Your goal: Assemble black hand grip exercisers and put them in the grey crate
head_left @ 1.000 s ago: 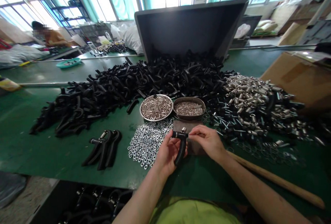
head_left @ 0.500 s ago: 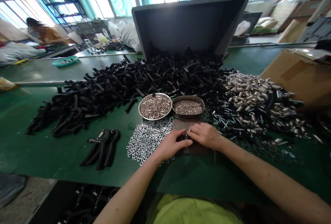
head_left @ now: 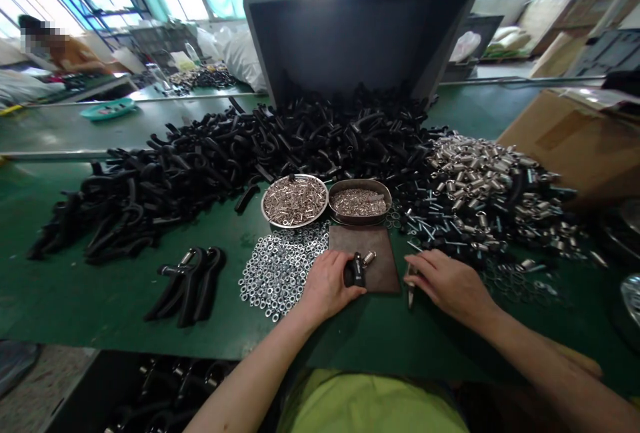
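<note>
My left hand (head_left: 327, 286) is closed around a black plastic part (head_left: 358, 269), pressing it down at the left side of a brown metal plate (head_left: 377, 246). A shiny coil spring (head_left: 369, 258) sticks out beside that part. Right of the plate, my right hand (head_left: 445, 283) is closed on what looks like a hammer; its narrow metal head (head_left: 411, 293) shows below the fingertips. A pale wooden handle end (head_left: 583, 356) emerges beside the right forearm, the middle being hidden. Loose metal nuts (head_left: 275, 273) lie against my left hand.
A round dish (head_left: 295, 201) of small pins and an oval tin (head_left: 360, 203) stand behind the plate. Black curved handles (head_left: 200, 159) are heaped behind, springs (head_left: 480, 173) at right. Handle assemblies (head_left: 187, 286) lie left. A grey bin (head_left: 360, 39), a carton (head_left: 565, 146) and another person (head_left: 75, 53) are farther off.
My hands have come apart. The right one has moved right, off the plate, to the hammer; the left stays on the black part, whose spring now shows. The view has shifted slightly.
</note>
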`<state>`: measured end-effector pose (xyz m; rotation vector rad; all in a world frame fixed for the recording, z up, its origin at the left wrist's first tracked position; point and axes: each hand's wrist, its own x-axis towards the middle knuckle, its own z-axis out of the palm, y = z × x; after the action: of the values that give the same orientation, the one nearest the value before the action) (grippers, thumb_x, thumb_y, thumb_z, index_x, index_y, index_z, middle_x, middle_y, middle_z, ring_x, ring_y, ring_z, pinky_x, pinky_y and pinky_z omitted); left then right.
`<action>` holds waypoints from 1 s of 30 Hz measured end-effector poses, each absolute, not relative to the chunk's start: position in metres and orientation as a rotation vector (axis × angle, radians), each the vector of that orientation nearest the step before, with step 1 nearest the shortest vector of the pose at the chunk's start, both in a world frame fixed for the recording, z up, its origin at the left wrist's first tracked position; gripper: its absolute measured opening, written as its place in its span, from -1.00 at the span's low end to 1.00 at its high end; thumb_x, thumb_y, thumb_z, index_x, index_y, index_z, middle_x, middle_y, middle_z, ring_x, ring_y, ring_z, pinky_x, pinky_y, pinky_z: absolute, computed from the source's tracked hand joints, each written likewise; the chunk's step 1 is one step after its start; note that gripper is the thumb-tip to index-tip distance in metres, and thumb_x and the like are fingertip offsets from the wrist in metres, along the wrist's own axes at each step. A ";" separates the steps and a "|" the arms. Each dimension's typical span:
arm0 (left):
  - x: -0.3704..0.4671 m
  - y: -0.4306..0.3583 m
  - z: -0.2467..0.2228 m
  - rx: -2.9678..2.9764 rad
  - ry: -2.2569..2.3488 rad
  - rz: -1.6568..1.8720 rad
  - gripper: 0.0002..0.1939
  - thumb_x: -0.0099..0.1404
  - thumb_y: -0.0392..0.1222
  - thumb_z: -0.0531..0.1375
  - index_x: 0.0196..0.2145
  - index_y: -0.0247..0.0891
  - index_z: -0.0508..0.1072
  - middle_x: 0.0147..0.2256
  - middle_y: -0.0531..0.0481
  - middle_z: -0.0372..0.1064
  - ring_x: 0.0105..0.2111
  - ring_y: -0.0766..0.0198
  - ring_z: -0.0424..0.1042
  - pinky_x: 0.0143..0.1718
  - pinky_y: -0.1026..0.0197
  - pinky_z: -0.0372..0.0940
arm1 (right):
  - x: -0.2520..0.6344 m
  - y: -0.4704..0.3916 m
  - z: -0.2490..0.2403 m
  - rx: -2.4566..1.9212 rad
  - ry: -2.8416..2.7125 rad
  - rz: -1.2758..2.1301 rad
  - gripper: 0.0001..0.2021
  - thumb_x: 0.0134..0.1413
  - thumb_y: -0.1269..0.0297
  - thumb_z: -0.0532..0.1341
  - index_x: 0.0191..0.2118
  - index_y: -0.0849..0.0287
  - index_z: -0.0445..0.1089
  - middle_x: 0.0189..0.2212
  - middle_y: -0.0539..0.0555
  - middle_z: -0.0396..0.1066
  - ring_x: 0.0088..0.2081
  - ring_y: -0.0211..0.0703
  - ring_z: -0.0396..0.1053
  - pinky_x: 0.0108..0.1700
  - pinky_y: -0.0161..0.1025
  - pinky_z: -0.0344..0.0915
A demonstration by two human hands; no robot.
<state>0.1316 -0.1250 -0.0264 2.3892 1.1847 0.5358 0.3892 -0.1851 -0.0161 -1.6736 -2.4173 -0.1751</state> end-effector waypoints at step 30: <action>0.137 -0.119 -0.022 2.392 1.284 0.447 -0.38 -0.17 0.03 0.40 -0.14 -0.26 0.42 -0.20 -0.08 0.35 -0.15 0.05 0.30 -0.12 0.07 0.22 | 0.352 -0.201 -0.006 -1.855 -2.100 0.338 -0.67 0.28 0.26 -0.13 0.01 0.11 0.28 -0.32 0.05 0.53 -0.40 -0.12 0.49 -0.41 -0.25 0.34</action>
<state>0.1371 -0.1190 -0.0217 2.3921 1.2843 0.4473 0.3524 -0.2014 -0.0065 -1.8551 -2.1002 0.3375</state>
